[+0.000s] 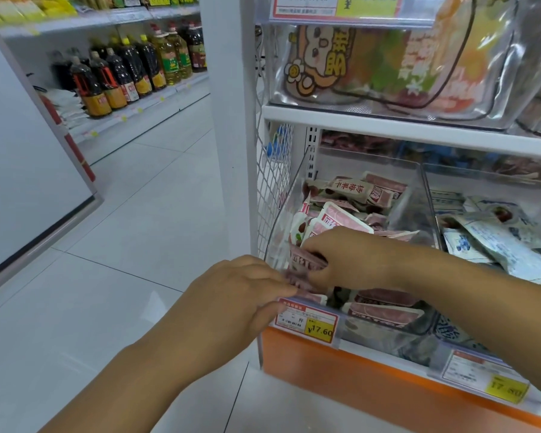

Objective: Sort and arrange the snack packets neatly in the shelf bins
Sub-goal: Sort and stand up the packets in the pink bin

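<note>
Hands close together, both clamped on pink snack packets (306,260) in the front-left corner of the clear bin (416,198).
Recommended: left hand (241,295) and right hand (347,260) square the edges, then stand the stack upright.

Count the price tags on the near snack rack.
3: the top tag at the upper edge, then the lower left tag and the lower right tag along the bottom. Others may sit off-frame.
</note>
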A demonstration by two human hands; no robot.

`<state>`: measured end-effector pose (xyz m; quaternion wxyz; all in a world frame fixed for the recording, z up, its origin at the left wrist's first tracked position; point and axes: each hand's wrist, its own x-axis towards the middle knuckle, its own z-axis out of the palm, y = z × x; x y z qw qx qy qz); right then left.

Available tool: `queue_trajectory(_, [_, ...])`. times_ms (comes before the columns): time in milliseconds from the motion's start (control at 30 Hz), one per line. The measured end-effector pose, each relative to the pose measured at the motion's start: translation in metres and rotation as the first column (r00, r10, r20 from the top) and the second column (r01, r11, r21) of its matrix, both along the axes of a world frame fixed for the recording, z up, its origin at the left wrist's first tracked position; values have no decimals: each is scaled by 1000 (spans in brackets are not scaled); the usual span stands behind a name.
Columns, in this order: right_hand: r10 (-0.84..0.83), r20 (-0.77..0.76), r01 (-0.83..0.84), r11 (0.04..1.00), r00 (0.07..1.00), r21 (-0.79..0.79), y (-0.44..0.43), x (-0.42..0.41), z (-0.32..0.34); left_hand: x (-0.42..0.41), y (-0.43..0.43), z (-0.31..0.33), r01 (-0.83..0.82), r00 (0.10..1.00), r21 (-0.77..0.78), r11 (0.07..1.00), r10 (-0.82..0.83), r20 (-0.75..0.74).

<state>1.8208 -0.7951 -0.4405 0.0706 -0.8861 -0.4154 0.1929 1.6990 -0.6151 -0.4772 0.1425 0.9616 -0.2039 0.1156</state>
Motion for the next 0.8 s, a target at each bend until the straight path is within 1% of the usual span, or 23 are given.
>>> queue_trajectory(67, [-16,44,14,999,999,38,-2,0,1,-1,-1,-3,-14,999,16,1000,13,52])
queue_trajectory(133, [-21,49,16,996,999,91,-5,0,5,0,-4,-3,-65,993,-59,996,71,99])
queue_trajectory(200, [-28,24,25,993,999,114,-8,-6,5,5,-10,-2,-118,986,-152,981,134,100])
queue_trajectory(233, [-27,-5,27,993,1000,111,-8,-10,3,8,-14,-2,-125,984,-152,981,142,108])
queue_trajectory(300, [-10,-101,17,997,995,72,-9,-16,-1,16,-21,-3,-111,986,-53,992,117,121])
queue_trajectory(367, [9,-194,-7,1000,981,7,-14,-15,10,20,-25,-5,-122,987,54,991,115,110])
queue_trajectory(400, [-12,-219,13,1000,976,4,-19,-12,21,20,-25,-6,-128,986,88,988,117,117])
queue_trajectory(433, [-59,-218,70,997,974,42,-24,-6,31,21,-23,-6,-127,985,106,986,113,128])
queue_trajectory(467, [-120,-191,145,981,974,126,-29,0,42,21,-22,-5,-120,986,118,986,104,130])
queue_trajectory(500, [-190,-128,214,953,973,214,-32,6,50,21,-22,-4,-111,987,125,986,94,132])
queue_trajectory(533, [-250,-37,252,937,967,241,-35,13,52,22,-21,-4,-105,988,126,986,89,128])
queue_trajectory(567, [-292,59,277,943,955,186,-35,18,52,22,-20,-4,-105,988,125,987,89,124])
queue_trajectory(600, [-290,129,283,957,948,71,-33,23,46,22,-19,-5,-106,989,120,987,93,115])
queue_trajectory(633, [-262,152,272,961,953,-56,-29,26,36,22,-19,-6,-107,990,112,988,96,101])
queue_trajectory(667, [-222,158,245,959,962,-142,-25,28,25,22,-19,-6,-105,991,106,989,95,96])
queue_trajectory(700, [-189,166,216,963,968,-162,-21,28,18,22,-18,-6,-103,992,98,990,94,88])
queue_trajectory(733, [-177,167,198,973,970,-120,-18,27,15,22,-18,-7,-103,991,89,991,95,95])
queue_trajectory(800, [-199,104,191,979,974,76,-15,24,15,22,-19,-8,-96,988,68,993,87,125])
